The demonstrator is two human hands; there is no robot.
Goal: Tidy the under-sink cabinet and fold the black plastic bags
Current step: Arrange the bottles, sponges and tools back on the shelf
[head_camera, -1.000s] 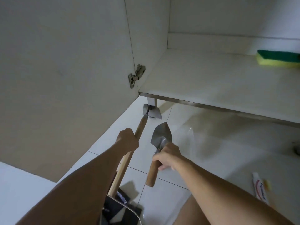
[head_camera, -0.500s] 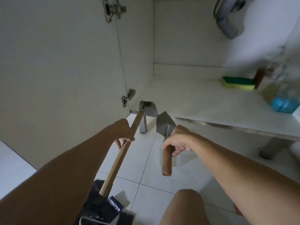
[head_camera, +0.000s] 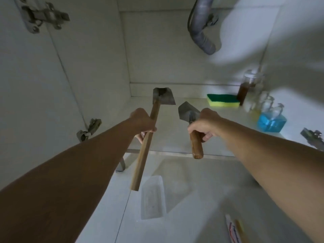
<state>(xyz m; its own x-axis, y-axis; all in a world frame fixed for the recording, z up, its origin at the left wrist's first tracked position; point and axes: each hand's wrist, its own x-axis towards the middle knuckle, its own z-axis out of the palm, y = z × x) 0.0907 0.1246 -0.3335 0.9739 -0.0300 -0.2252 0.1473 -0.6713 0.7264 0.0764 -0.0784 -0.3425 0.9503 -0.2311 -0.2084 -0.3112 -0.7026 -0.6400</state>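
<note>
My left hand (head_camera: pixel 142 120) grips the long wooden handle of a small hoe (head_camera: pixel 163 96), whose flat metal blade is held over the left back part of the cabinet floor (head_camera: pixel 177 130). My right hand (head_camera: pixel 205 122) grips the short wooden handle of a pointed metal trowel (head_camera: pixel 187 112), its blade aimed into the cabinet beside the hoe. Both tools are held in the air above the cabinet's front edge. No black plastic bag shows in this view.
On the cabinet floor at the right stand a green-yellow sponge (head_camera: pixel 222 100), a brown-filled jar (head_camera: pixel 248 88), clear bottles (head_camera: pixel 263 104) and a blue liquid bottle (head_camera: pixel 271 122). A grey drain pipe (head_camera: pixel 201 30) hangs above. A clear plastic box (head_camera: pixel 152 197) and a toothpaste tube (head_camera: pixel 233 230) lie on the tiled floor.
Both hands have moved forward and up with the hoe and trowel, from over the tiled floor to the cabinet opening. The view has tilted up; the black bag has left the frame.
</note>
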